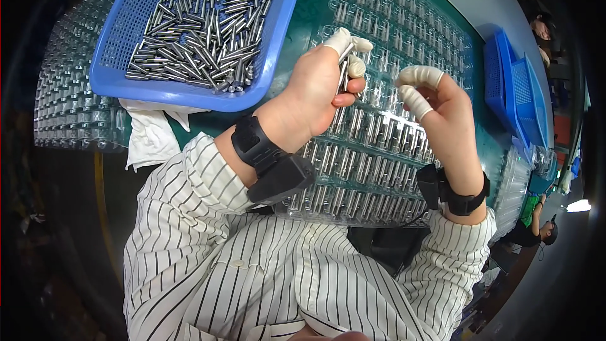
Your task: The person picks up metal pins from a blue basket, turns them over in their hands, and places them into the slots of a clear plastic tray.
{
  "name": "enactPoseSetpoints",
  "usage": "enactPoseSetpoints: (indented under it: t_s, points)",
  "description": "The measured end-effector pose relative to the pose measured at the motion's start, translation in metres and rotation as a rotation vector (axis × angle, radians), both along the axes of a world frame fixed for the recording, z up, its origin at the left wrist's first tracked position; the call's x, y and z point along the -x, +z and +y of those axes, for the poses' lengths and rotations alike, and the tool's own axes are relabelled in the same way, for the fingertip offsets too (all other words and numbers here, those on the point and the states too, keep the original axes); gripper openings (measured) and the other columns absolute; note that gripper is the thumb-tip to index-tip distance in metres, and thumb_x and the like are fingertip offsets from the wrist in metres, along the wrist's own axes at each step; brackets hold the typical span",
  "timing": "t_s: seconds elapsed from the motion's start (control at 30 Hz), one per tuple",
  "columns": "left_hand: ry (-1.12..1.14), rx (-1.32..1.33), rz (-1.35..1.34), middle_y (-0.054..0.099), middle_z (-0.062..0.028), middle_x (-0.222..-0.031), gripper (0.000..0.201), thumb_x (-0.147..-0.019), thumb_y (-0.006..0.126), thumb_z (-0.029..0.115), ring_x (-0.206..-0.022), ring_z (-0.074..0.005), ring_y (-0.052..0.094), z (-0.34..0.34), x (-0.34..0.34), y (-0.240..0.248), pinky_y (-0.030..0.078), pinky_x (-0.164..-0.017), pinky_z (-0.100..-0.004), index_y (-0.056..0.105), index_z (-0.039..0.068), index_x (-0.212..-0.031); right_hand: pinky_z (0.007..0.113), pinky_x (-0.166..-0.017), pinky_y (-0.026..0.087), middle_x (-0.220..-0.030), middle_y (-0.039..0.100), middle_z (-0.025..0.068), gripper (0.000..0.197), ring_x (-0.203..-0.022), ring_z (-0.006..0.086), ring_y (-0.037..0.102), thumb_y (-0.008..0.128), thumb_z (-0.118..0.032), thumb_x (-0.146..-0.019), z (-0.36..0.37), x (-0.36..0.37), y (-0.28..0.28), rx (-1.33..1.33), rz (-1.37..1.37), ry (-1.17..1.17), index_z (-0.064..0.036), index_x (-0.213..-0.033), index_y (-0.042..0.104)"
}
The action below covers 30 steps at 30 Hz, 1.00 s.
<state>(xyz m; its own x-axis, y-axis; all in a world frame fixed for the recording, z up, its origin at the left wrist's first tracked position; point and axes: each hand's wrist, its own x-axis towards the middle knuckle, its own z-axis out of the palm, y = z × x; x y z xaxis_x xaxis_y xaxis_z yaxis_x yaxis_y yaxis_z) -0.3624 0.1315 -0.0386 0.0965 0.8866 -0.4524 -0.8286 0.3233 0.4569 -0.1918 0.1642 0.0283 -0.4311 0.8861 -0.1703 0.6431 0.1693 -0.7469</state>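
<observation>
Head view: left hand point(319, 85) grasped metal pins point(344, 74) above clear tray point(435, 44); right hand point(447, 106), loosely curled, seemed free. Tray's near rows looked filled, far rows seemingly remained; basket point(180, 98) left of tray held more.

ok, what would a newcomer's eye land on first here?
The blue basket at upper left, heaped with shiny metal pins. Then the clear plastic tray near centre, its nearer rows filled with pins. Above it, the left hand clutches several pins, the right hand to its right.
</observation>
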Motion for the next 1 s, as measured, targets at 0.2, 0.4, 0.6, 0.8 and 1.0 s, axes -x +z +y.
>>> enactPoseSetpoints:
  t_s: [0.2,0.4,0.6,0.8,1.0]
  points:
    - [-0.178,-0.098,0.042,0.044,0.0005,-0.065,0.033,-0.098,0.033,0.029,-0.051,-0.0061,0.036,0.004,-0.010,0.005,0.022,-0.037,-0.0169,0.053,0.004,-0.103,0.018,-0.063,0.043,-0.092,0.063,0.0006,0.020,-0.074,0.0046,0.054,0.060,-0.004,-0.084,0.005,0.002,0.002,-0.030,0.007,0.047,-0.0012,-0.104,0.059]
    - [-0.278,-0.143,0.032,0.044,0.0000,-0.064,0.030,-0.096,0.037,0.034,-0.049,-0.0066,0.037,0.006,-0.018,0.006,0.023,-0.036,-0.0176,0.051,0.008,-0.097,0.018,-0.059,0.040,-0.088,0.062,-0.0003,0.021,-0.070,0.0033,0.052,0.060,-0.007,-0.085,0.012,0.007,-0.009,-0.074,0.098,0.068,-0.0022,-0.106,0.059]
    - [-0.297,-0.137,0.056,0.043,0.0007,-0.062,0.044,-0.097,0.031,0.043,-0.046,-0.0052,0.034,0.005,-0.025,0.008,0.022,-0.034,-0.0166,0.054,0.006,-0.101,0.022,-0.063,0.046,-0.084,0.062,0.0036,0.020,-0.071,0.0077,0.057,0.060,-0.004,-0.084,0.012,0.014,-0.003,0.189,0.226,-0.037,0.0021,-0.103,0.058]
    - [-0.352,-0.126,0.071,0.042,0.0012,-0.062,0.054,-0.095,0.027,0.052,-0.045,-0.0049,0.032,0.003,-0.023,0.004,0.021,-0.034,-0.0163,0.054,0.006,-0.101,0.024,-0.067,0.050,-0.085,0.062,0.0056,0.017,-0.073,0.0108,0.061,0.060,0.001,-0.083,0.010,0.013,-0.005,0.270,0.323,-0.019,0.0039,-0.099,0.056]
    - [-0.387,-0.161,0.053,0.042,0.0021,-0.058,0.059,-0.091,0.022,0.063,-0.042,-0.0044,0.032,0.003,-0.020,0.007,0.020,-0.034,-0.0191,0.054,0.014,-0.084,0.024,-0.067,0.052,-0.086,0.062,0.0060,0.016,-0.074,0.0113,0.062,0.061,0.003,-0.081,0.004,0.016,-0.002,0.287,0.407,-0.015,0.0036,-0.096,0.055]
